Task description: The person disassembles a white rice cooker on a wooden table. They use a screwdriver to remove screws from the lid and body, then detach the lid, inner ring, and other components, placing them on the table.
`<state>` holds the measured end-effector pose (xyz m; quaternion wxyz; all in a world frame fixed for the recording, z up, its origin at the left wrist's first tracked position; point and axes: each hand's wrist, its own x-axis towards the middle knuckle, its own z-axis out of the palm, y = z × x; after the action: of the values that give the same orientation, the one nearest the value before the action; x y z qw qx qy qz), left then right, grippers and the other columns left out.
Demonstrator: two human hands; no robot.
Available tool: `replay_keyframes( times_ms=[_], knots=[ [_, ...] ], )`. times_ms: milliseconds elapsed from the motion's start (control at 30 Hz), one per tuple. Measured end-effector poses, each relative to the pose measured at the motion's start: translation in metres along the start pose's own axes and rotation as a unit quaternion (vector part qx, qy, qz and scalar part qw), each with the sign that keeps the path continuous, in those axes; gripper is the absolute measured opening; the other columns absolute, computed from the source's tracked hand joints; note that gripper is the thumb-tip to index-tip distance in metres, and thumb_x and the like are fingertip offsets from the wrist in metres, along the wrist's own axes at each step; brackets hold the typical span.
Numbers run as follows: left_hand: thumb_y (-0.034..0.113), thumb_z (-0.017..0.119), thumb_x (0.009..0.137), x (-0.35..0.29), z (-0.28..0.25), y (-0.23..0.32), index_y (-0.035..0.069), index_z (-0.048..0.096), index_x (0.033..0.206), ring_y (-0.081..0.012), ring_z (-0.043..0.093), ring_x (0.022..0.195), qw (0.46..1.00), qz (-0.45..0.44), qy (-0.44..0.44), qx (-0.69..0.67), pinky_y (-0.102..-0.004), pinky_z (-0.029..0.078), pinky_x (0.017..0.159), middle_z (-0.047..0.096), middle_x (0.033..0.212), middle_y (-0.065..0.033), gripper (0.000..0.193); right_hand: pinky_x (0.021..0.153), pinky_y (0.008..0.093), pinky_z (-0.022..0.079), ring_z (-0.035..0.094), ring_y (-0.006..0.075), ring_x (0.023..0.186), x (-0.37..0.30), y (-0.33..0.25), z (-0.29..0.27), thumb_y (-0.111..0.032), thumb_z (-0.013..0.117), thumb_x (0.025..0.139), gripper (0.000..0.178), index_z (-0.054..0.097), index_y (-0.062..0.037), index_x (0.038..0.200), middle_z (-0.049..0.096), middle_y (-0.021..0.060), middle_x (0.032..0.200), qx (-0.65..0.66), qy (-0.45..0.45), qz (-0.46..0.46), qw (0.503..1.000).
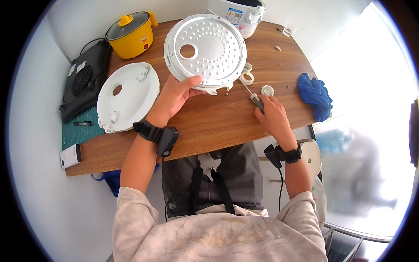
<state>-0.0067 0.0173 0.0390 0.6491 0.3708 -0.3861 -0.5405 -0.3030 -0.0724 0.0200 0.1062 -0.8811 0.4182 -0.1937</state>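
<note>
My left hand grips the lower edge of a round rice cooker inner lid, tilted up with its dimpled silver face toward me. It has one large round hole left of its middle. My right hand is closed round the grey-and-white handle of a screwdriver, whose shaft points up and left toward the lid's lower right edge. Whether the tip touches anything is hard to see. A white ring-shaped part and a small white cap lie close by. Left of my left hand rests a white outer lid.
A yellow electric pot and a white rice cooker body stand at the back. At left are a black induction-cooker-like appliance, a green cutting mat and a white power bank. A blue cloth lies at the right edge.
</note>
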Motion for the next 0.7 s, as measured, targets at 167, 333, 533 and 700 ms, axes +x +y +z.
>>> replay_keyframes(
  times_ms=[167, 333, 533, 700],
  knots=[
    [0.021, 0.078, 0.089, -0.005, -0.003, 0.001, 0.001, 0.043, 0.145, -0.0254, 0.063, 0.122, 0.999, -0.007, -0.04, -0.006, -0.0416, 0.057, 0.099, 0.059, 0.138, -0.013, 0.069, 0.072, 0.0427, 0.052, 0.066, 0.0331, 0.079, 0.002, -0.013, -0.019, -0.012, 0.058, 0.087, 0.025, 0.054, 0.0024, 0.107, 0.065, 0.0199, 0.091, 0.14, 0.017, 0.119, 0.983],
    [0.014, 0.078, 0.089, -0.011, 0.0, -0.002, 0.002, 0.043, 0.145, -0.0261, 0.06, 0.126, 0.994, -0.017, -0.083, -0.068, -0.0437, 0.053, 0.105, 0.06, 0.136, -0.0123, 0.067, 0.053, 0.0331, 0.045, 0.055, 0.0167, 0.06, 0.01, -0.009, -0.035, -0.014, 0.059, 0.091, 0.014, 0.055, -0.0025, 0.098, 0.059, 0.0074, 0.08, 0.596, -0.016, 0.191, 0.78],
    [0.008, 0.078, 0.086, -0.016, 0.004, -0.002, 0.007, 0.038, 0.15, -0.0242, 0.054, 0.132, 0.99, -0.009, -0.125, -0.065, -0.0417, 0.05, 0.108, 0.051, 0.145, -0.0109, 0.075, 0.049, 0.0263, 0.04, 0.052, 0.0099, 0.059, 0.036, -0.05, -0.046, -0.021, 0.071, 0.093, 0.026, 0.057, -0.0027, 0.104, 0.06, 0.0017, 0.081, 0.66, 0.019, 0.177, 0.73],
    [0.01, 0.081, 0.083, -0.016, 0.014, 0.002, 0.008, 0.032, 0.155, -0.0228, 0.052, 0.134, 0.991, -0.025, -0.131, -0.033, -0.0413, 0.048, 0.109, 0.046, 0.149, -0.0092, 0.087, 0.048, 0.0241, 0.039, 0.05, 0.0065, 0.058, 0.041, -0.041, -0.036, -0.015, 0.075, 0.089, 0.044, 0.057, 0.0041, 0.125, 0.059, -0.0008, 0.077, 0.627, 0.021, 0.167, 0.761]
  ],
)
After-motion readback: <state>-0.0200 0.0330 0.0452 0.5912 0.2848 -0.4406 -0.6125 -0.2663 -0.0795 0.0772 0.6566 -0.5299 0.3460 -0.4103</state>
